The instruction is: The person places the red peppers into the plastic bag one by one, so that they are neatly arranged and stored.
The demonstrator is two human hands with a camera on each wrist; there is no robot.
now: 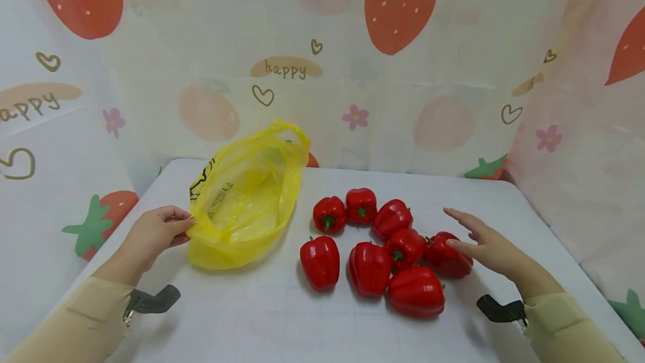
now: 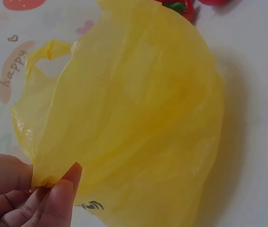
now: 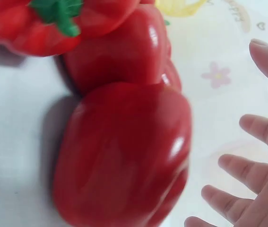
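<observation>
My left hand [image 1: 158, 235] pinches the rim of a yellow plastic bag [image 1: 242, 206] between thumb and fingers. The bag's mouth gapes toward me, and a loop handle sticks up at its far side. In the left wrist view the pinched edge of the bag [image 2: 138, 109] bunches at my fingertips. My right hand [image 1: 486, 245] hovers with spread fingers over the rightmost red bell pepper [image 1: 450, 259]. In the right wrist view, that hand [image 3: 261, 175] holds nothing, and a large bell pepper [image 3: 124, 156] lies beside it.
Several more red bell peppers cluster on the white table [image 1: 252, 318], among them a front one [image 1: 416, 292], one nearest the bag [image 1: 320, 263] and a back one [image 1: 361, 205]. A strawberry-patterned curtain [image 1: 322, 99] stands behind and along both sides.
</observation>
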